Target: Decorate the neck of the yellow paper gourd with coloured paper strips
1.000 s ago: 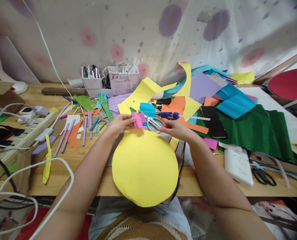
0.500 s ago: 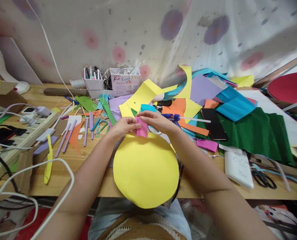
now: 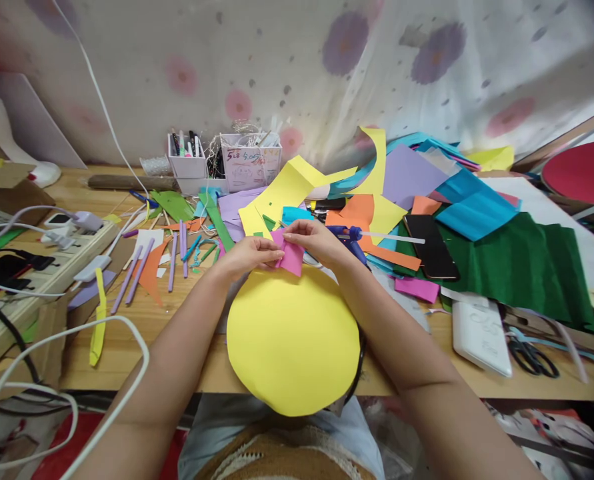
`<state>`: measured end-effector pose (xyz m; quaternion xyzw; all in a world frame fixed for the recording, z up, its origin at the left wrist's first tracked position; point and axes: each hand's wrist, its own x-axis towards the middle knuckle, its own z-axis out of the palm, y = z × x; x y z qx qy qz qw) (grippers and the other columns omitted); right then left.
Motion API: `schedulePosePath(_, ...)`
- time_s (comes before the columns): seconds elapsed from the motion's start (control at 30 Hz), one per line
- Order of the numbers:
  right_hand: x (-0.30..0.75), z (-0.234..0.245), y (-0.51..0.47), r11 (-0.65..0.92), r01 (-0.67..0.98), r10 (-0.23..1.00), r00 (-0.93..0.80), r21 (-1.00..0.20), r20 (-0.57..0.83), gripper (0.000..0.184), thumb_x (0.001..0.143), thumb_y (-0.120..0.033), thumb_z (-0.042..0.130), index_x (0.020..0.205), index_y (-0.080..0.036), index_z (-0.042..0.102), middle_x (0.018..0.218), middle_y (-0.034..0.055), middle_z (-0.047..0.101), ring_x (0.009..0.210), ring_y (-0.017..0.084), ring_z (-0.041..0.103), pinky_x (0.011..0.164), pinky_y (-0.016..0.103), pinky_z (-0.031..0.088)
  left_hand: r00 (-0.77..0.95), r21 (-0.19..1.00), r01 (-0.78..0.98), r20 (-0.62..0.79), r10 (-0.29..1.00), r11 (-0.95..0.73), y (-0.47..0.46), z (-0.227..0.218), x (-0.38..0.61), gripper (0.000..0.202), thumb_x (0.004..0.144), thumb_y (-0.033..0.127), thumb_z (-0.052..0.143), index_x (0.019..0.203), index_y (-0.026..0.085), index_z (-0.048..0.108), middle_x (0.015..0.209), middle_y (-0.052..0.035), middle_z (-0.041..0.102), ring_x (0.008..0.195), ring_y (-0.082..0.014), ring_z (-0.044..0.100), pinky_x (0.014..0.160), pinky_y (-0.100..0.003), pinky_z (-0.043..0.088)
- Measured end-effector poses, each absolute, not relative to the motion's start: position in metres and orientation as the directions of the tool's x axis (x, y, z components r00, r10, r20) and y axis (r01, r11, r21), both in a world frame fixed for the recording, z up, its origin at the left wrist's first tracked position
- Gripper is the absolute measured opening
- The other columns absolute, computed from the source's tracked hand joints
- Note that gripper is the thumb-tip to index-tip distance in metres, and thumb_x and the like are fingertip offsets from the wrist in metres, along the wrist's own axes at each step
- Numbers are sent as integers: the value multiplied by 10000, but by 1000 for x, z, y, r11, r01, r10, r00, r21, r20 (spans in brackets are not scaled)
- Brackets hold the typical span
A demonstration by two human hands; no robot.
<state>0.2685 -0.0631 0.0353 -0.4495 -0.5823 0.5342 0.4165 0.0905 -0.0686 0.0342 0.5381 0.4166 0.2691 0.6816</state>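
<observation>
A small piece of pink paper (image 3: 291,259) is held between my two hands, above the far edge of a large yellow paper disc (image 3: 293,347). My left hand (image 3: 253,255) pinches its left side between thumb and fingers. With fingertips closed on the upper edge, my right hand (image 3: 313,239) grips it from the right. The paper has a crease near its left side. The yellow disc lies between my forearms and overhangs the table's front edge. Just right of my right hand is a blue glue gun (image 3: 349,235) with a clear glue stick in it.
Coloured paper scraps (image 3: 417,177) pile up at the back right. A black phone (image 3: 431,247), a white power bank (image 3: 481,335) and scissors (image 3: 533,357) lie to the right. Purple paper rolls (image 3: 139,272) lie left, near a power strip (image 3: 41,287). A pen holder (image 3: 187,165) stands behind.
The pink paper has turned and now shows a flatter, wider face. My right hand's fingers have shifted into a pinch on its upper edge. The yellow disc has barely moved.
</observation>
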Motion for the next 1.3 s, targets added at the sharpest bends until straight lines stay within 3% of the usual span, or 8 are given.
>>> schedulePosePath(0.17,270,32,-66,52,172,961,-277,-984,2,358,670,-495,645,744,-147,601,722,-3,571,652,97,485,614,239,382,459,952,115,-303,835,283,-69,34,94,244,530,267,790,683,113,680,627,-36,654,563,-105,589,600,-249,492)
schedulePosePath(0.43,271,29,-65,44,222,952,-305,-974,-27,343,661,-464,658,753,-139,598,695,7,601,616,100,512,574,231,387,455,948,123,-316,832,293,-74,40,98,222,592,276,763,725,119,682,673,-46,673,591,-104,602,620,-249,494)
schedulePosePath(0.63,272,28,-64,147,311,950,-310,-939,46,346,713,-468,604,788,-134,650,760,18,632,678,113,527,637,245,397,378,951,66,-305,874,303,-72,38,97,240,538,245,786,688,112,654,627,-21,651,550,-100,591,594,-245,479)
schedulePosePath(0.83,271,28,-65,67,210,956,-293,-976,3,243,657,-343,660,771,-135,610,717,5,617,649,102,534,628,241,415,348,951,98,-309,885,293,-71,38,98,259,499,236,799,648,109,630,582,-10,634,521,-98,576,562,-234,464)
schedulePosePath(1.07,270,31,-67,63,214,960,-281,-975,0,230,650,-331,659,753,-133,604,686,-3,606,614,93,524,606,239,418,349,949,122,-316,882,291,-73,40,99,265,520,256,792,681,111,639,603,-11,641,537,-92,579,572,-228,468)
schedulePosePath(1.2,270,30,-66,107,275,957,-288,-955,24,217,682,-326,635,782,-133,624,730,15,636,640,109,552,623,247,437,385,951,96,-309,870,295,-74,37,99,269,556,253,771,757,116,658,664,-23,662,573,-98,593,588,-231,478)
schedulePosePath(1.3,273,29,-64,161,410,966,-251,-898,58,232,781,-328,536,882,-146,640,802,35,660,670,126,582,653,262,450,346,959,61,-281,895,277,-71,36,100,226,557,215,763,711,112,633,611,-14,634,528,-97,574,563,-237,471)
